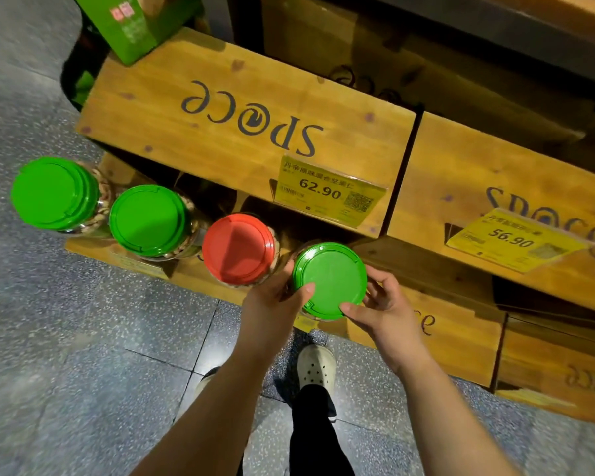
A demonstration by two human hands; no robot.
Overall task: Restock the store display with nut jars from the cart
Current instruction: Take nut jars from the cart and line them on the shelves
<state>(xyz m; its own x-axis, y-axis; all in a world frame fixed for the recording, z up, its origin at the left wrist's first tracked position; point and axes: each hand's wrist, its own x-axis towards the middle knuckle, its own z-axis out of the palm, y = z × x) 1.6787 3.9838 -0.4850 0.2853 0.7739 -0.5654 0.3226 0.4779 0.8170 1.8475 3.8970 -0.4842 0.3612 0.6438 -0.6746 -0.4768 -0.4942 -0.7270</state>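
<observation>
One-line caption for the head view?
Both hands, left and right, set a green-lidded jar beside a red-lidded jar on the wooden display.

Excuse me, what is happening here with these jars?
A person is putting nut jars on a low wooden display shelf in a store. Both hands hold a green-lidded jar at the right end of a row: the left hand grips its left side, the right hand its right side. Beside it stands a red-lidded jar, then two more green-lidded jars. A yellow price tag above reads 62.90.
</observation>
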